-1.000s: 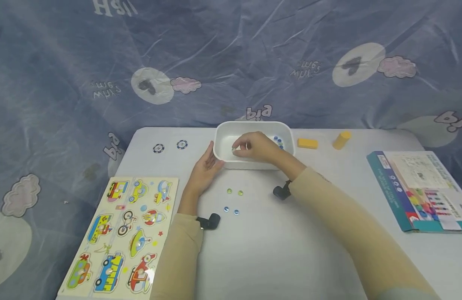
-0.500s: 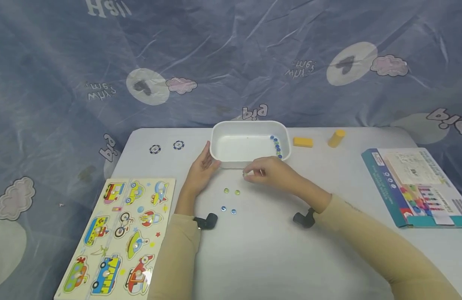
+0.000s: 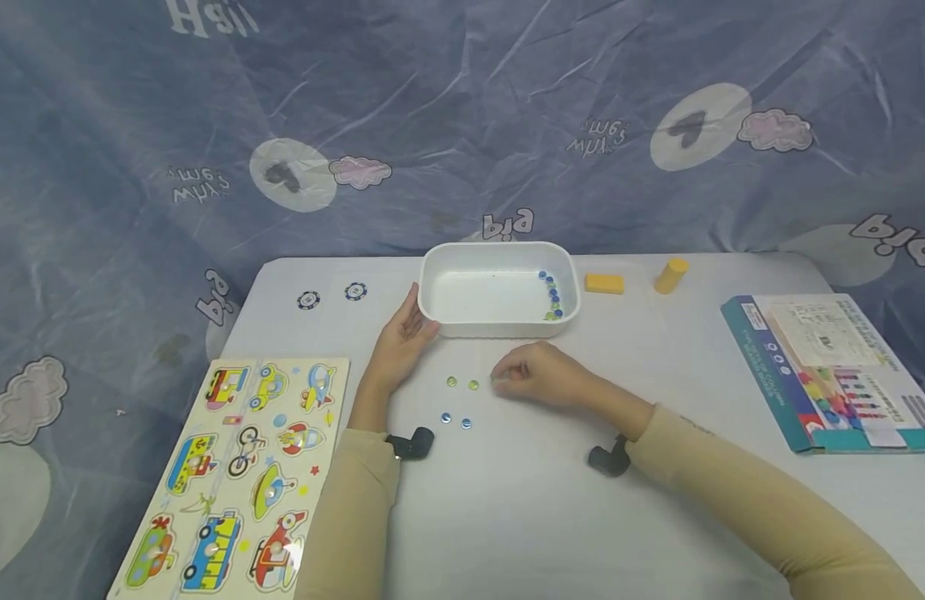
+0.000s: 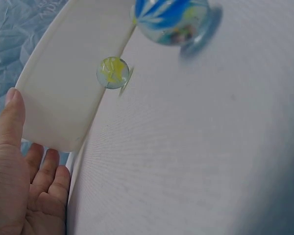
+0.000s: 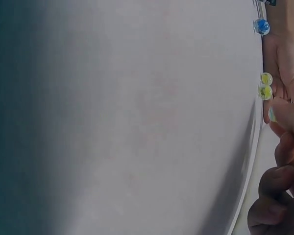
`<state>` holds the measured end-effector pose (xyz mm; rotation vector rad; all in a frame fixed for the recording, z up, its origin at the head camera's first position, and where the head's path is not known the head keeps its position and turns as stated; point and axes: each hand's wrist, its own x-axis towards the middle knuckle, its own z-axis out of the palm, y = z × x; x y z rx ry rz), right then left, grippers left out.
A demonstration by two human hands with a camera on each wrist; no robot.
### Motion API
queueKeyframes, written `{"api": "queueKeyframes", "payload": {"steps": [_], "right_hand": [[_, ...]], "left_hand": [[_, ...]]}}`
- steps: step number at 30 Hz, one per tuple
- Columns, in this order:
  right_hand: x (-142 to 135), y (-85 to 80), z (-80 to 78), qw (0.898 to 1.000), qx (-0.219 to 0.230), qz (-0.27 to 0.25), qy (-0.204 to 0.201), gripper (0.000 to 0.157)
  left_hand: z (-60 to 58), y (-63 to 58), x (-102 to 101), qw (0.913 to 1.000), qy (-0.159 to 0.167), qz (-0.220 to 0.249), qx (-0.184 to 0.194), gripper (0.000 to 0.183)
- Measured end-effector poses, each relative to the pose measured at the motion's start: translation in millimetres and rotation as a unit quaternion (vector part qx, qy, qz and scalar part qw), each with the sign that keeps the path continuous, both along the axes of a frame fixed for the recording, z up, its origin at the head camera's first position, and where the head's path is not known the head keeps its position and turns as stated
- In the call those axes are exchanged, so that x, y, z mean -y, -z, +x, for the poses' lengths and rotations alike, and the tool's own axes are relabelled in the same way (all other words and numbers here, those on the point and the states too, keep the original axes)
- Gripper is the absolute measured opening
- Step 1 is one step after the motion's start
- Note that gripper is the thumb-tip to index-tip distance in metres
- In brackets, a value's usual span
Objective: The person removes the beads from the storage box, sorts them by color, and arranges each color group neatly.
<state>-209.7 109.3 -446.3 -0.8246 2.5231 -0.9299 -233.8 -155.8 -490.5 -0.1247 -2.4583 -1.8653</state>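
A white plastic box (image 3: pixel 500 330) stands at the table's back, with a line of blue and yellow-green marbles (image 3: pixel 554 296) along its right inner side. My left hand (image 3: pixel 397 354) rests against its left front corner, fingers extended along the wall; the thumb lies near the front side in the left wrist view. Just in front of the box, my right hand (image 3: pixel 541 373) pinches a clear marble (image 5: pixel 272 114) between thumb and fingertips, low over the table. Left of those fingertips lie two yellow-green marbles (image 3: pixel 473 385); nearer are two blue marbles (image 3: pixel 466 423).
A wooden vehicle puzzle board (image 3: pixel 237 467) lies at the left. Two poker chips (image 3: pixel 308 300) lie behind it. Right of the box are a yellow block (image 3: pixel 604 284) and a yellow cylinder (image 3: pixel 671 276). A flat boxed game (image 3: pixel 837 375) lies far right.
My right hand has come out of the box toward me, carrying the marble down to the tabletop beside the yellow-green pair. The left hand stays at the box corner.
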Motion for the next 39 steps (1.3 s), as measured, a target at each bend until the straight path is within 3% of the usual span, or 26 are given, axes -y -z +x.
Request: {"api": "queueKeyframes", "payload": {"steps": [3, 10, 31, 36, 39], "right_hand": [[0.0, 4.9, -0.6, 1.0, 0.007, -0.003, 0.01, 0.017], [-0.1, 9.5, 0.9, 1.0, 0.016, 0.004, 0.025, 0.017], [-1.0, 9.2, 2.7, 0.999, -0.024, 0.038, 0.012, 0.02], [-3.6, 2.4, 5.8, 0.999, -0.034, 0.034, 0.012, 0.02], [-8.4, -9.8, 7.8, 0.999, -0.032, 0.027, 0.006, 0.022]], "left_hand": [[0.8, -0.2, 0.1, 1.0, -0.001, 0.001, 0.0, 0.074], [15.7, -30.9, -4.4, 0.9995, 0.015, 0.006, 0.026, 0.077], [14.7, -26.3, -5.0, 0.9996, 0.002, 0.009, 0.025, 0.075], [14.2, -25.9, -5.3, 0.9997, 0.003, 0.012, 0.022, 0.075], [14.1, -26.1, -5.3, 0.9997, 0.003, 0.014, 0.02, 0.075]]}}
